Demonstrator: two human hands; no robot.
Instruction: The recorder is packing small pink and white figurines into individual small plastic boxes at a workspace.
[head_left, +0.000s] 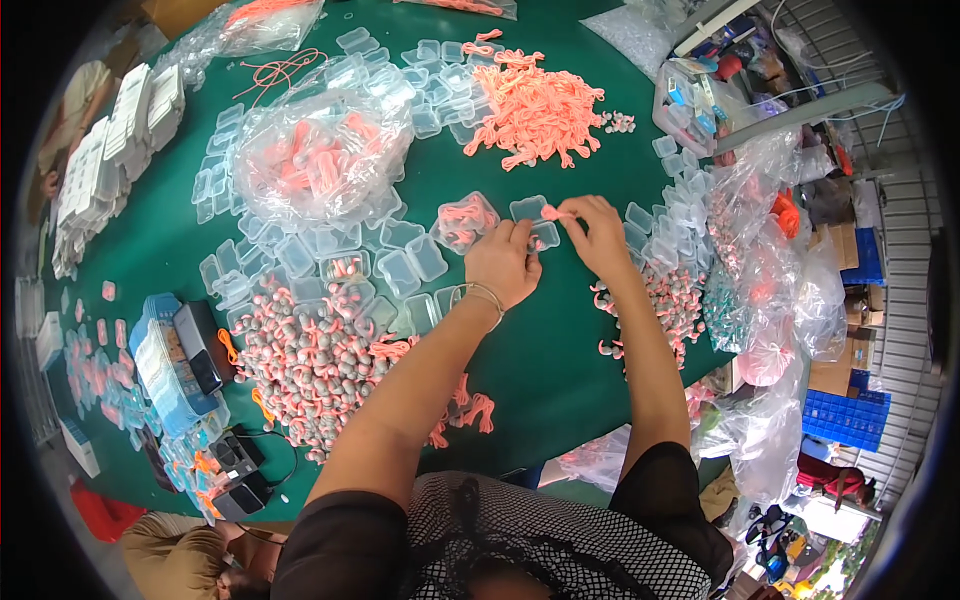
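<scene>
In front of me, my left hand [503, 264] is closed on the near edge of a small clear plastic case [524, 208] with its lid open. Some pink and grey pieces show inside the case beside my fingers. My right hand [598, 236] pinches a small coral cord bundle [553, 212] just over the open case. Just left of the case sits a clear container [466, 221] filled with similar pink bundles. Left of my left forearm lies a large heap of grey-and-pink plug-like pieces [310, 365]. A smaller heap of them [672, 305] lies beside my right forearm.
Coral cord bundles [540, 112] are piled at the far middle of the green table [520, 375]. Empty clear cases [412, 262] surround a plastic bag [315, 165]. White trays [105, 165] are stacked at far left. Plastic bags [765, 270] crowd the right edge. Another person sits at lower left.
</scene>
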